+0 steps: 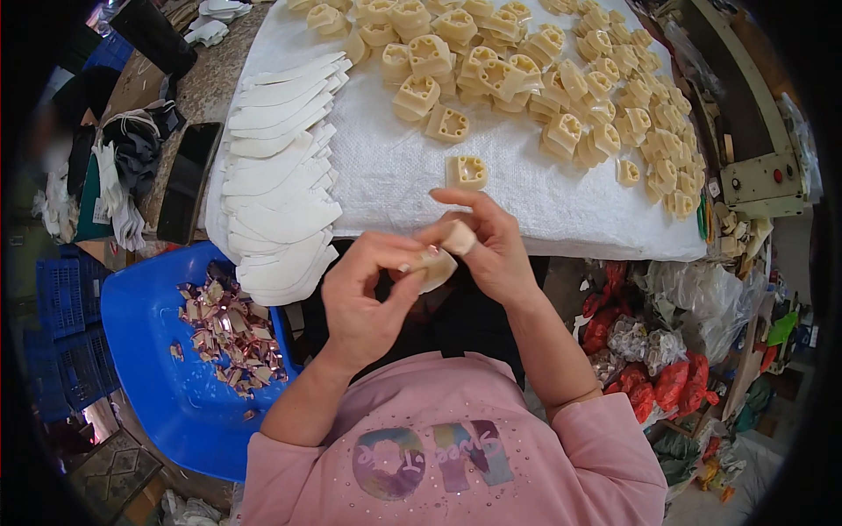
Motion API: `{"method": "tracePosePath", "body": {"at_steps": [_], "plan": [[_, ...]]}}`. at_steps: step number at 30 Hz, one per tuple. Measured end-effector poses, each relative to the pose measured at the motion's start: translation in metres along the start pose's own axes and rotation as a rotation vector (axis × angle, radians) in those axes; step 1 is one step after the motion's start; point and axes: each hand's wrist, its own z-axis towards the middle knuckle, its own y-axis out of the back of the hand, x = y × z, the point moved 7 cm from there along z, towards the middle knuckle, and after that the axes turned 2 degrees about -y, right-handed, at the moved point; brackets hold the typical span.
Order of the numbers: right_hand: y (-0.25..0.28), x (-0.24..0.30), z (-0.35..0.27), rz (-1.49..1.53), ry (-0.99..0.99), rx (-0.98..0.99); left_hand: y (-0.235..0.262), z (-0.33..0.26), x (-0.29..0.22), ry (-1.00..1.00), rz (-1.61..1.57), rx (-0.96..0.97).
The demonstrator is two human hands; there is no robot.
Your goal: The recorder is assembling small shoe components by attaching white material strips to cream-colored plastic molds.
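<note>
Both of my hands meet just in front of the table edge around one small cream block piece [447,250]. My left hand [368,294] pinches it from the left with thumb and fingers. My right hand [495,245] grips it from the right, fingers curled over its top. One cream block with holes [467,172] lies alone on the white woven sheet [395,175] just beyond my hands. A large heap of the same cream blocks [544,79] covers the far and right part of the sheet.
A fanned stack of white curved flat pieces [281,175] lies along the sheet's left edge. A blue plastic tub [149,351] at my lower left holds shiny pinkish scraps [228,329]. Two dark phones [189,180] rest on the table's left. Bags and clutter [667,351] sit at right.
</note>
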Motion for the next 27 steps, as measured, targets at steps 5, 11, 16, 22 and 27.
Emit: {"method": "tracePosePath", "body": {"at_steps": [5, 11, 16, 22, 27], "plan": [[-0.008, 0.027, -0.006, -0.365, 0.406, 0.132, 0.005, -0.003, 0.011, 0.264, -0.247, -0.151], [-0.011, 0.03, -0.01, -0.369, 0.412, -0.105, -0.003, 0.003, 0.009, 0.179, -0.189, -0.11], [-0.009, 0.035, -0.009, -0.343, 0.369, -0.043, -0.008, 0.001, 0.009, 0.22, -0.187, -0.075], [-0.013, 0.051, -0.022, -0.787, 0.599, -0.154, -0.005, 0.007, -0.018, -0.067, 0.413, -0.049], [0.007, 0.036, -0.008, -0.165, 0.315, 0.062, -0.004, 0.01, -0.035, -0.357, 0.512, 0.087]]}}
